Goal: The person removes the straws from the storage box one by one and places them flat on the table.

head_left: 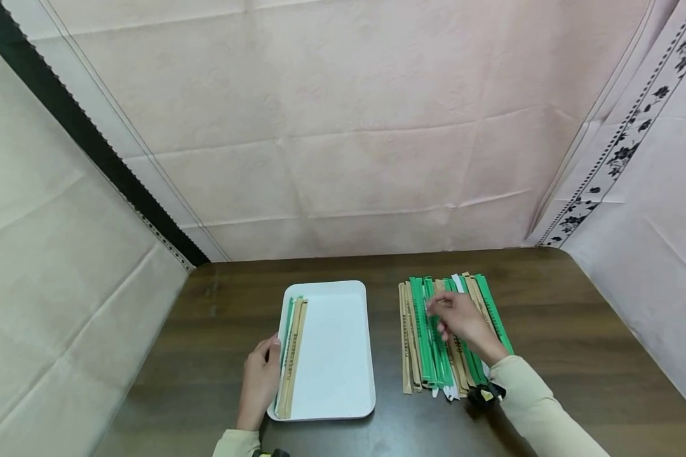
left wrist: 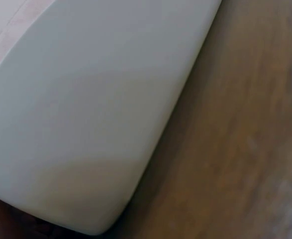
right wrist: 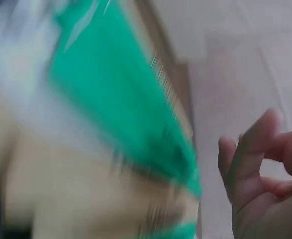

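On the left side of the table, my left hand (head_left: 261, 379) grips the left rim of a white rectangular tray (head_left: 337, 355). A few long, narrow wrapped packets, tan (head_left: 293, 358) and green (head_left: 288, 324), lie lengthwise along the tray's left side. In the left wrist view the tray (left wrist: 96, 99) fills much of the picture. My right hand (head_left: 463, 320) hovers over a pile of similar packets (head_left: 425, 336) in green, tan and some white. In the right wrist view its fingers are loosely bent, with nothing seen between them; the green packet (right wrist: 121, 94) beside it is blurred.
A dark brown wooden table (head_left: 234, 298) bears the tray and the pile, with a strip of bare wood between them. Pale cloth (head_left: 349, 158) hangs behind the table and along both sides. A black wrist strap (head_left: 486, 395) hangs close to the pile's lower right.
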Available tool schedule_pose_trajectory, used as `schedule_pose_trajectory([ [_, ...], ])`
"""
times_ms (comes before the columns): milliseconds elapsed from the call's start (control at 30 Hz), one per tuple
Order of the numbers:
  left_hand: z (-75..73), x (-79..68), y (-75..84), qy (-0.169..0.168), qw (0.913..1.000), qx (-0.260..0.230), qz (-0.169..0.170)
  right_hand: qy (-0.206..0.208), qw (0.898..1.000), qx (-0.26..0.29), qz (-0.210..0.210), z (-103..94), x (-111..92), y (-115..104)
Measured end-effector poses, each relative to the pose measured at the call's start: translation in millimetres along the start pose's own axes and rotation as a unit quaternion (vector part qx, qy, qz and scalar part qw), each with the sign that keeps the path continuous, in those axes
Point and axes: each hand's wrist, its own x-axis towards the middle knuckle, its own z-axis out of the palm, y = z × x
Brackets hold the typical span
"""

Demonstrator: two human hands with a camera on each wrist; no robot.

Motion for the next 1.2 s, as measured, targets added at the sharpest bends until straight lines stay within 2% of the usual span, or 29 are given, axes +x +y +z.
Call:
schedule_pose_trajectory([
  [167, 1.8, 1.0, -0.6, -0.003, 1.0000, -0.007, 0.002, -0.033, 0.996, 0.087, 0.002, 43.1, 2, -21],
  [333, 3.6, 0.6, -0.6, 0.003, 1.0000, -0.003, 0.008, -0.065, 0.983, 0.170, 0.011, 97.7, 7, -45],
  [467, 4.5, 1.9, 1.4, 0.003, 1.0000, -0.004, 0.008, -0.086, 0.976, 0.195, 0.034, 139.3, 14, -60],
  [533, 4.2, 2.4, 2.0, 0.004, 1.0000, -0.005, 0.004, -0.095, 0.977, 0.184, 0.047, 159.6, 18, -63],
  [667, 3.4, 2.3, 2.9, 0.008, 0.9999, -0.002, 0.007, -0.103, 0.984, 0.124, 0.074, 194.6, 26, -65],
  [800, 3.8, 3.2, 3.0, 0.013, 0.9998, 0.001, 0.016, -0.094, 0.991, 0.064, 0.064, 219.3, 32, -61],
  [967, 4.2, 3.9, 3.3, 0.017, 0.9995, 0.000, 0.028, -0.085, 0.995, 0.038, 0.023, 235.5, 37, -57],
  [1200, 2.5, -0.1, 3.0, 0.022, 0.9993, -0.009, 0.028, -0.080, 0.996, -0.016, 0.020, 250.6, 40, -60],
])
